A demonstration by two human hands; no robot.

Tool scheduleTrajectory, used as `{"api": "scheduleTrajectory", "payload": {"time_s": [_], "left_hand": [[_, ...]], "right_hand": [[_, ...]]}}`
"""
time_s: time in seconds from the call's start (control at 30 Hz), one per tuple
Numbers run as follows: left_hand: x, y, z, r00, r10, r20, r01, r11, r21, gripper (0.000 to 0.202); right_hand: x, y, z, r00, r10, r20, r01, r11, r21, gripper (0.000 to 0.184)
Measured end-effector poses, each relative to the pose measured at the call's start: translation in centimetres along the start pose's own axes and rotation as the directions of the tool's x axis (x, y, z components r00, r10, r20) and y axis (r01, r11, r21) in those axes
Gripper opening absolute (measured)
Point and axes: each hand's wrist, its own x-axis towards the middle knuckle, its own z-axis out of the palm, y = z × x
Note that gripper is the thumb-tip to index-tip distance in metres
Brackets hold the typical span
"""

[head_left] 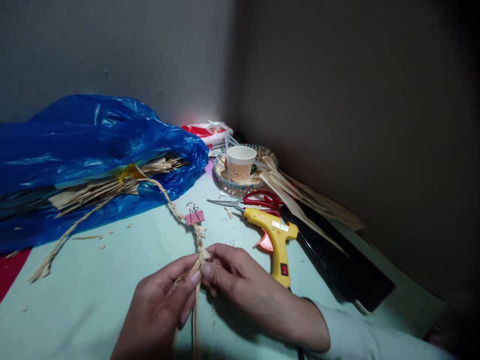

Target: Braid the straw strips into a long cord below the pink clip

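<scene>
A pale braided cord of dried husk strips (167, 199) runs from the bundle at the left down to my hands. My left hand (165, 295) pinches the strips at the lower end of the braid, thumb pressed on top. Right beside it, my right hand (236, 275) grips the same end between thumb and fingers. Loose strands hang below toward the near table edge. A pink binder clip (194, 216) is clamped on the braid just beyond my hands. The fingertips partly hide the strands between them.
Husk strips (90, 192) lie bundled on a blue plastic bag (93, 135). To the right are a yellow glue gun (279, 240), red-handled scissors (262, 199), a paper cup (240, 162) in a woven basket (272, 152), and a black flat object (337, 260). Husk scraps dot the table.
</scene>
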Motion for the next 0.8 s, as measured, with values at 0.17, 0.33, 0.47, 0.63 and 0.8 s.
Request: {"api": "scheduleTrajectory", "payload": {"time_s": [0.17,0.33,0.47,0.63,0.8], "left_hand": [[-0.2,-0.1,0.2,1.0,-0.001,-0.003,0.001,0.991,-0.131,0.05],[-0.1,0.4,-0.5,0.99,0.11,0.085,-0.126,0.971,0.203,0.042],[0.0,2.2,-2.0,0.986,-0.003,0.164,-0.036,0.972,0.233,0.056],[0.8,4.7,-3.7,0.928,-0.112,0.356,0.007,0.958,0.285,0.04],[1.5,3.8,-3.4,0.868,-0.179,0.463,0.078,0.97,0.229,0.02]], "right_hand": [[0.3,0.2,0.4,1.0,-0.004,-0.008,0.005,0.994,0.108,0.026],[0.4,-0.2,0.2,0.997,0.009,-0.072,-0.002,0.995,0.097,0.035],[0.3,-0.1,-0.1,0.998,0.013,-0.069,-0.01,0.999,0.052,0.038],[0.3,0.2,-0.1,0.999,-0.025,-0.041,0.032,0.985,0.169,0.036],[0.4,0.1,0.0,0.999,-0.016,-0.035,0.023,0.98,0.197,0.034]]}}
